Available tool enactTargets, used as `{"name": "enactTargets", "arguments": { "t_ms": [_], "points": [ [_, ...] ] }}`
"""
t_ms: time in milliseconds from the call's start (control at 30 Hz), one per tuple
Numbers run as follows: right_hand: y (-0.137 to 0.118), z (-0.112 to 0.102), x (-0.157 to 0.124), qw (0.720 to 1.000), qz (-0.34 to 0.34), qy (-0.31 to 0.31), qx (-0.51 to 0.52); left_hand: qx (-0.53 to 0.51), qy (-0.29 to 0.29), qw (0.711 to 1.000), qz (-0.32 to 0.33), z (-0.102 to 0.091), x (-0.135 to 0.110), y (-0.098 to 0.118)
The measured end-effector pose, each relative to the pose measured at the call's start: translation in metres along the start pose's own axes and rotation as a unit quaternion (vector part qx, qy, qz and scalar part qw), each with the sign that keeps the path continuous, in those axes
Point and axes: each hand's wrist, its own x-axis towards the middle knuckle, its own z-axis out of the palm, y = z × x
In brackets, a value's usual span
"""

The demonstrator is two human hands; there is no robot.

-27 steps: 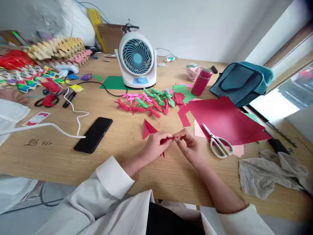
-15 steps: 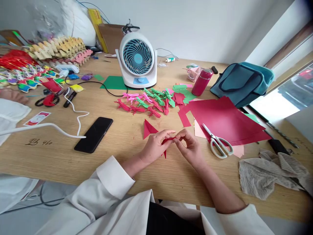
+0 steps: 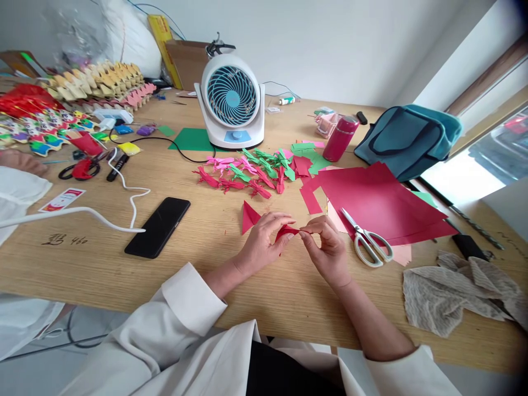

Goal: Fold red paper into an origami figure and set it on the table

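A small piece of folded red paper [image 3: 285,231] is held just above the table between my two hands. My left hand [image 3: 264,239] grips its left part between thumb and fingers, hiding some of it. With thumb and fingertips, my right hand [image 3: 325,245] pinches its thin right end. Just behind my left hand lies a red paper triangle [image 3: 249,216], flat on the wood. Further back sits a cluster of folded paper figures [image 3: 259,170] in red, green and pink. White-handled scissors [image 3: 369,245] rest right of my right hand, partly over large red sheets [image 3: 383,203].
A white fan [image 3: 233,102] stands at the back. To the left lie a black phone [image 3: 158,227] and a white cable [image 3: 91,214]. A co-worker's hand [image 3: 22,162] shows at the left edge. On the right are a red flask [image 3: 341,138], a teal bag [image 3: 408,140] and a grey cloth [image 3: 445,294].
My right hand has shifted slightly right, drawing away from the left one with the paper's end. The folded paper has turned, and its point below my left hand shows less.
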Motion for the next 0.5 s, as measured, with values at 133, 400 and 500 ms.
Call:
{"name": "enactTargets", "arguments": {
  "t_ms": [133, 400, 500],
  "points": [
    [-0.001, -0.003, 0.000, 0.999, -0.032, 0.008, -0.037, -0.079, -0.008, 0.995, -0.058, 0.003, -0.001, -0.003],
    [0.000, -0.001, -0.003, 0.999, -0.047, -0.005, -0.018, -0.216, -0.009, 0.968, -0.125, 0.009, -0.004, -0.010],
    [0.000, 0.000, -0.003, 0.999, -0.040, -0.010, -0.017, -0.220, 0.006, 0.968, -0.120, 0.010, -0.004, -0.011]
  ]
}}
